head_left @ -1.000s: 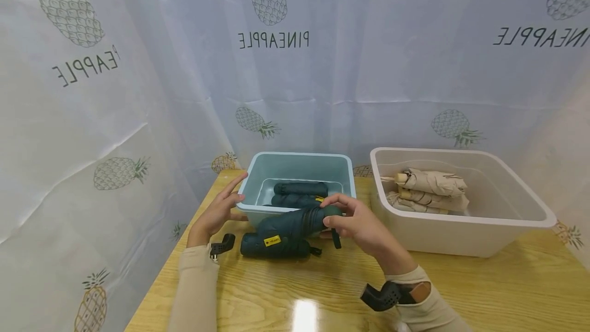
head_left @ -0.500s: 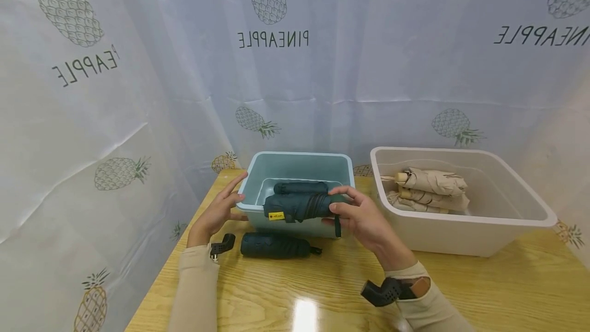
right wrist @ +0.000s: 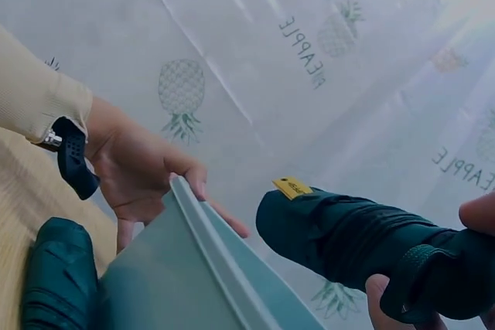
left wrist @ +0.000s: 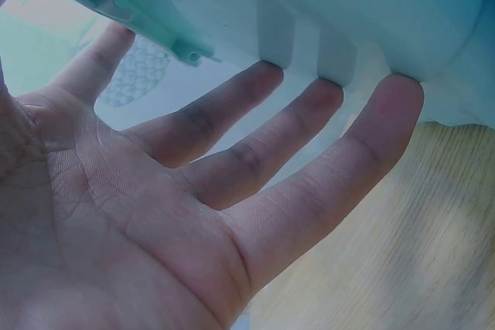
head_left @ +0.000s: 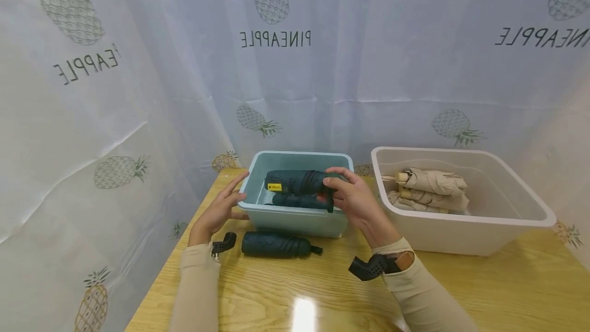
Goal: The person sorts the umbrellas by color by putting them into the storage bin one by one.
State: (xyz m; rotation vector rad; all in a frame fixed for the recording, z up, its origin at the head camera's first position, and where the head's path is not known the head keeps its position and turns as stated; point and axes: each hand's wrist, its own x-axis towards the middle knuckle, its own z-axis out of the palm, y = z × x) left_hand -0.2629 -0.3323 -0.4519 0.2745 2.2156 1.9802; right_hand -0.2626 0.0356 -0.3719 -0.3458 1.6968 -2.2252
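Observation:
My right hand grips a dark teal folded umbrella by its handle end, with the wrist strap hanging down. The umbrella lies level over the light blue bin, its yellow tag facing me. Beneath it, another dark folded umbrella rests in the bin. My left hand is at the bin's left side; in the left wrist view its straight fingers touch the outer wall. One more dark folded umbrella lies on the table in front of the bin.
A larger white bin stands to the right, with several beige folded umbrellas at its left end. Both bins are on a wooden table. A pineapple-print curtain hangs close behind and along the left.
My right hand has lifted the tagged umbrella from in front of the blue bin and carried it up and away over the bin's front rim. The left hand stays at the bin's side.

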